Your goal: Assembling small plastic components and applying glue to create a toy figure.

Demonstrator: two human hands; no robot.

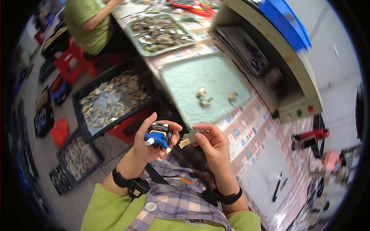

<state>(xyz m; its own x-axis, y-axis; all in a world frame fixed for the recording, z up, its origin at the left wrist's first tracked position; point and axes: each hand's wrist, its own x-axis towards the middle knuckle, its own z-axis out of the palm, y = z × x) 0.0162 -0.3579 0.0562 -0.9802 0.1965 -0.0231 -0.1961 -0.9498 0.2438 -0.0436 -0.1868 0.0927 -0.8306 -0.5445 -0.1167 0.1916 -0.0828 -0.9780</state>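
Observation:
My left hand (141, 145) is curled around a small assembly (157, 138) with a blue body, a white tip and a metal block on top. Its far side is hidden by the fingers. Just to the right, my right hand (216, 145) pinches a flat grey piece with a cream end (189, 139) between thumb and fingers. The cream end points at the blue assembly, with a small gap between them. Both things are held up in front of my body, short of the table's edge.
A pale green tray (192, 88) with a few small parts lies on the table, behind it a tray heaped with metal pieces (158, 32). A machine housing (269, 57) stands at right. Black crates (83, 123) of small parts are at left; another person (90, 23) sits beyond.

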